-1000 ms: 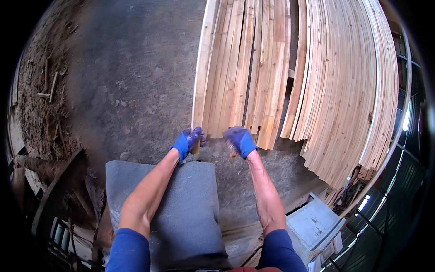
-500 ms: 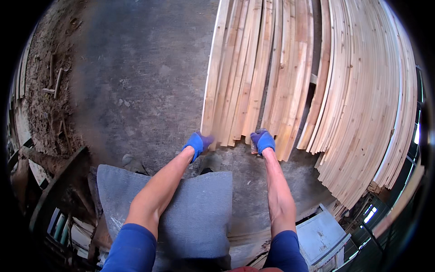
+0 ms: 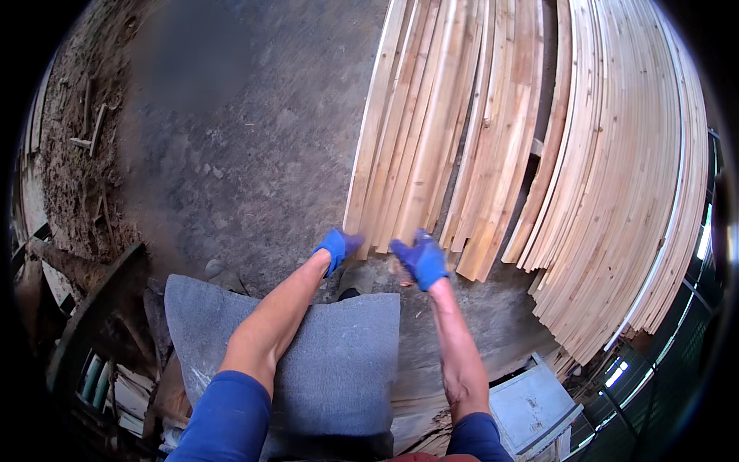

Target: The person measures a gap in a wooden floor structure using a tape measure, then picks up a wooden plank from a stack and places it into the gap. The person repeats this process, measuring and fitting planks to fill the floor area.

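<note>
My left hand [image 3: 337,249], in a blue and purple glove, is at the near end of the leftmost wooden strip [image 3: 368,165]. Its fingertips are smeared by motion, so their grip does not show. To its right, my gloved right hand [image 3: 423,262] reaches over the near end of a pale wooden board [image 3: 431,146], thumb to the left and fingers on top. This board lies over or among several long strips that run away from me, and looks blurred along its length. A smeared brownish end shows just below the glove; the underside of the grip is hidden.
A large layer of wooden strips [image 3: 616,169] fills the right side. A grey cloth or apron [image 3: 331,354] hangs below my arms, above my shoes. At lower right stands a light metal box [image 3: 531,408]. Dirt and wood scraps [image 3: 85,177] line the left, beside dark concrete floor [image 3: 254,146].
My right hand has moved left toward my left hand, and a board has shifted left with it. The gap to the strips on its right is wider near the ends. My left hand stays nearly still.
</note>
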